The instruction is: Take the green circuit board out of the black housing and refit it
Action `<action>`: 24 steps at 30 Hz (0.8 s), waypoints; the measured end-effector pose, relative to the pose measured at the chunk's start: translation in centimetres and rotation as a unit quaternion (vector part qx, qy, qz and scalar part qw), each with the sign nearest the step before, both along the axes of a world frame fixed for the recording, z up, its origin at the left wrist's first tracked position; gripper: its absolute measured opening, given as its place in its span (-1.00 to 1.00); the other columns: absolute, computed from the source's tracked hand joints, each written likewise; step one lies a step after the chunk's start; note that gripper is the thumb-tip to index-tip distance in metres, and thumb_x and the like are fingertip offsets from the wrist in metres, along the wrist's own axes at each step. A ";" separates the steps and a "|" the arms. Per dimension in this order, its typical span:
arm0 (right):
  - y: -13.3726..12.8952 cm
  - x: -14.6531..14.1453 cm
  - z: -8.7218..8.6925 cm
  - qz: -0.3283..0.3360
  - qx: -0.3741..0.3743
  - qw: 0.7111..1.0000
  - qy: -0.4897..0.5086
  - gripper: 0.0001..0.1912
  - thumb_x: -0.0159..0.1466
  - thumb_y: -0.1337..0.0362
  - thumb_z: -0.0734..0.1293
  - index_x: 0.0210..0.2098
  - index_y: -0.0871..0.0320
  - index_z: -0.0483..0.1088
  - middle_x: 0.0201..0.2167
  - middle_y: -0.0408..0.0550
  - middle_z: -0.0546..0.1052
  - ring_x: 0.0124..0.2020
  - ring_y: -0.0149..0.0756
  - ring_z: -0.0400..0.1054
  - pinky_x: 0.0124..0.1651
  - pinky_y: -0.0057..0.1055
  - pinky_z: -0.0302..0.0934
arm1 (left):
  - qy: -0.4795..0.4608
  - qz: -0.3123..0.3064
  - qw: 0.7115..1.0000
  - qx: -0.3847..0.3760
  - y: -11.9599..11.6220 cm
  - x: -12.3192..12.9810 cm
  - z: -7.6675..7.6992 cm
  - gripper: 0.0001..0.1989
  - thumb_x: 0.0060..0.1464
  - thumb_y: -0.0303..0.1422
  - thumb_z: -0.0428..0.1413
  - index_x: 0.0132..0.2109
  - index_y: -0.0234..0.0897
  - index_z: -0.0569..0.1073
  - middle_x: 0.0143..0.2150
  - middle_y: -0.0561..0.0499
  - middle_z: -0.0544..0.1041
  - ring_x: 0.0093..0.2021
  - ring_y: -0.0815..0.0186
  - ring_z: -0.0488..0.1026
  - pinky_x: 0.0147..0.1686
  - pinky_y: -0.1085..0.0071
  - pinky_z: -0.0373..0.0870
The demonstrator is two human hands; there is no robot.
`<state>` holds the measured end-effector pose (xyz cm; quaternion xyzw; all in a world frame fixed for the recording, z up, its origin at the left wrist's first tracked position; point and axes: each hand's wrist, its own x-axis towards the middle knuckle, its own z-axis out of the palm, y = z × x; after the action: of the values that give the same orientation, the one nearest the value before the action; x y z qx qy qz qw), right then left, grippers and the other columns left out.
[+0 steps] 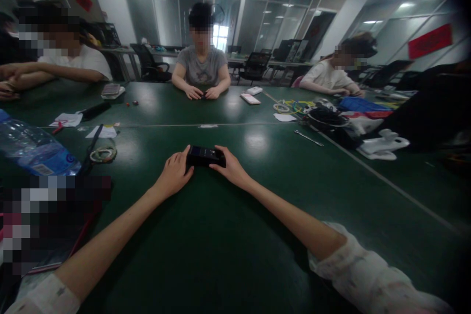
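Note:
A small black box-like device (206, 156) rests on the green tabletop (206, 235) at the middle of the view. My left hand (175, 172) grips its left end, fingers on the far side and thumb on the near side. At the right end, my right hand (230, 167) holds it between thumb and fingers. Both forearms reach in from the lower corners. Marks on the device's upper face are too small to read.
Left: a water bottle (40, 149), coiled bands (103, 154) and papers (103, 131). Right: a wrench (308, 138), a white plastic part (384, 144) and dark cables (326, 117). Phones (250, 98) lie beyond the table seam. Several people sit around the table.

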<state>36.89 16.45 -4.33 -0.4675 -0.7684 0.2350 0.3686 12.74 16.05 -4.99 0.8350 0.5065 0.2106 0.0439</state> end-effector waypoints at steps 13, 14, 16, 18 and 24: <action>0.1 0.0 0.1 0.005 0.001 1.000 0.010 -0.47 0.17 0.26 0.42 0.08 0.10 0.18 0.00 0.04 0.41 0.03 -0.17 0.36 0.09 -0.07 0.28 | 0.021 0.004 1.000 -0.004 -0.1 0.2 0.5 -0.44 0.28 -0.18 -0.15 0.30 -0.42 0.08 0.23 -0.29 0.28 0.24 0.04 0.19 0.18 0.02 0.17; 0.1 -0.1 0.1 0.004 0.000 1.000 0.011 -0.47 0.17 0.27 0.42 0.07 0.10 0.19 0.00 0.03 0.41 0.02 -0.17 0.36 0.09 -0.07 0.28 | 0.021 0.005 1.000 -0.004 0.0 0.2 0.5 -0.44 0.27 -0.18 -0.14 0.29 -0.42 0.08 0.22 -0.29 0.29 0.24 0.03 0.19 0.17 0.01 0.17; 0.2 -0.1 0.1 0.001 0.000 1.000 0.013 -0.48 0.16 0.27 0.42 0.06 0.09 0.19 -0.02 0.02 0.42 0.02 -0.17 0.36 0.09 -0.05 0.27 | 0.021 0.005 1.000 -0.001 0.0 0.2 0.5 -0.44 0.27 -0.18 -0.13 0.29 -0.42 0.08 0.21 -0.29 0.30 0.23 0.02 0.20 0.16 0.00 0.18; 0.2 -0.1 0.1 0.001 0.001 1.000 0.015 -0.48 0.15 0.28 0.43 0.05 0.09 0.20 -0.03 0.01 0.42 0.02 -0.17 0.36 0.09 -0.05 0.27 | 0.020 0.005 1.000 0.003 0.1 0.2 0.4 -0.43 0.26 -0.17 -0.12 0.30 -0.40 0.07 0.21 -0.29 0.30 0.22 0.02 0.21 0.16 0.00 0.19; 0.1 0.0 0.1 0.002 0.010 1.000 0.025 -0.49 0.14 0.28 0.44 0.03 0.08 0.21 -0.03 -0.01 0.43 0.01 -0.17 0.37 0.09 -0.06 0.27 | 0.016 0.003 1.000 -0.002 0.2 0.1 0.0 -0.39 0.27 -0.16 -0.14 0.34 -0.39 -0.02 0.21 -0.29 0.29 0.24 0.01 0.19 0.16 -0.01 0.18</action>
<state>36.86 16.59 -4.20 -0.4564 -0.7621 0.2400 0.3916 12.84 16.21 -4.96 0.8363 0.5105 0.1965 0.0370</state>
